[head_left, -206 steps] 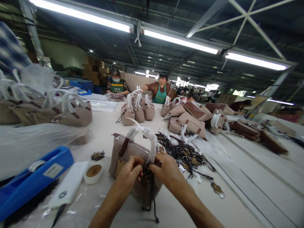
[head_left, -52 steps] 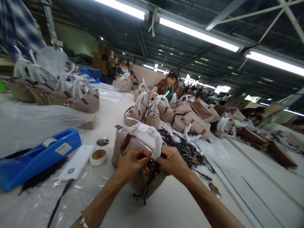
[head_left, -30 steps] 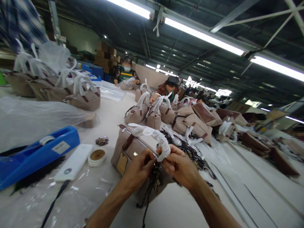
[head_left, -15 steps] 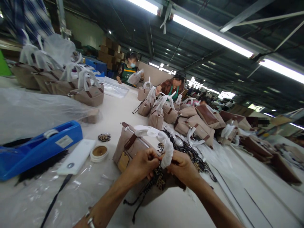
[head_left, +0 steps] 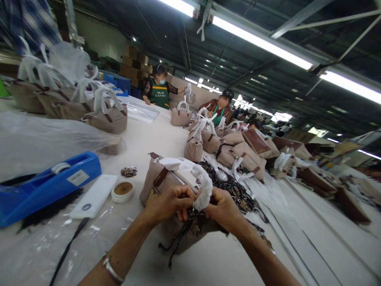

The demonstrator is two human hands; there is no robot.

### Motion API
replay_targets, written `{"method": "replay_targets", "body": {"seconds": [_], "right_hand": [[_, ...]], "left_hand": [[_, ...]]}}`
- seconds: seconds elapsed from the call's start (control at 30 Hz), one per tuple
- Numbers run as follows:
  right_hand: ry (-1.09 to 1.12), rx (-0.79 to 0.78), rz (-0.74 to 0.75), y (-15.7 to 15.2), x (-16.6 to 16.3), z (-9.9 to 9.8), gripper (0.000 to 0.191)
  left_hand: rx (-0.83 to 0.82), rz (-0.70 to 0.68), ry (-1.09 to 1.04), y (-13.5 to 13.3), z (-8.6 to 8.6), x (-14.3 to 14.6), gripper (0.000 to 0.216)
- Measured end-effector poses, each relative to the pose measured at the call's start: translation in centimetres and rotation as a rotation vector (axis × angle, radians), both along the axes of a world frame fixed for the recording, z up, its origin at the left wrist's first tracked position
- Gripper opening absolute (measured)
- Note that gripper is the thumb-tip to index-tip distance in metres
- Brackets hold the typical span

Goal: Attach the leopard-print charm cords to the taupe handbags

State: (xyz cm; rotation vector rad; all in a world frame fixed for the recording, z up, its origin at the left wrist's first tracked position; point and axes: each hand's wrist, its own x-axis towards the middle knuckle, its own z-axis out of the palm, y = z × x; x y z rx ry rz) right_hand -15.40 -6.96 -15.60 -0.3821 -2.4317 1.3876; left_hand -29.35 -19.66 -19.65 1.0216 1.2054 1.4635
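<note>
A taupe handbag (head_left: 151, 174) with brown leather trim stands on the table in front of me. Its handle (head_left: 204, 186) is wrapped in white tissue. At the handle's near base hangs a black and leopard-print charm (head_left: 193, 226) with dangling cord ends, its metal clasp close to my fingertips. My left hand (head_left: 171, 203) is closed in a pinch at the top of the charm. On the other side of the handle base, my right hand (head_left: 224, 206) is closed too, its fingertips partly hidden by the wrapped handle. Exactly what those fingers pinch is hard to see.
Black patterned charms (head_left: 229, 186) lie piled behind the bag. More handbags (head_left: 244, 157) stand right and left. A blue tape dispenser (head_left: 50, 184), white power bank (head_left: 95, 196) and round tin (head_left: 122, 191) sit left. Two co-workers (head_left: 160, 93) are across the table.
My hands stay at the handle base, shifted slightly left in view with the bag. One co-worker now stretches an arm toward the bags, holding something whitish.
</note>
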Motion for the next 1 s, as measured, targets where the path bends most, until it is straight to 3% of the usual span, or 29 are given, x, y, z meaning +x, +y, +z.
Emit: {"method": "replay_targets", "body": {"seconds": [0.13, 0.27, 0.53, 0.7, 0.87, 1.0], "right_hand": [[-0.002, -0.201, -0.037, 0.0, 0.0, 0.1, 0.017], [-0.008, -0.253, -0.007, 0.0, 0.0, 0.3, 0.013], [0.083, 0.141, -0.108, -0.8, 0.1, 0.4, 0.008], [0.069, 0.324, -0.154, -0.8, 0.3, 0.7, 0.003], [0.073, 0.437, -0.214, -1.4, 0.5, 0.6, 0.007], [0.058, 0.449, -0.139, -2.0, 1.5, 0.5, 0.014]], "left_hand": [[0.001, -0.022, 0.026, -0.2, 0.3, 0.0, 0.021], [-0.002, -0.077, 0.025, -0.7, 0.9, -0.1, 0.019], [0.004, -0.105, 0.09, 0.0, 1.1, -0.6, 0.016], [0.032, -0.092, 0.065, 0.4, 0.8, -0.7, 0.026], [0.016, -0.02, 0.066, 0.7, 0.6, -0.2, 0.024], [-0.017, -0.025, 0.098, 0.7, 0.6, 0.2, 0.021]]}}
